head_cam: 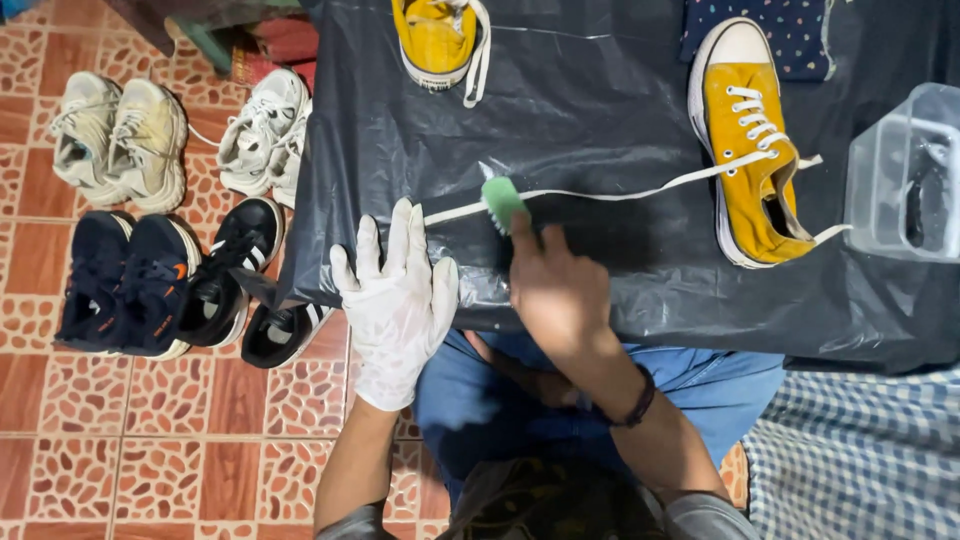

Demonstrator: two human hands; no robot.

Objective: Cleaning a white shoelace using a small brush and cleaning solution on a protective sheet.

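- Head view shows the left hand (398, 295), in a white glove, lying flat with fingers spread, pressing down the near end of a white shoelace (600, 190) on the black plastic sheet (600, 80).
- Right hand (555, 285), bare, is curled around a green brush (502, 203), its forefinger along the back; the brush head sits on the lace just beside the gloved fingertips.
- The lace's long axis runs left to right, rising slightly, from under the left hand out to the yellow sneaker (752, 150) well to the right.
- The right hand is nearer the free stretch of lace.
- A clear plastic tub (905, 175) stands beyond the sneaker.
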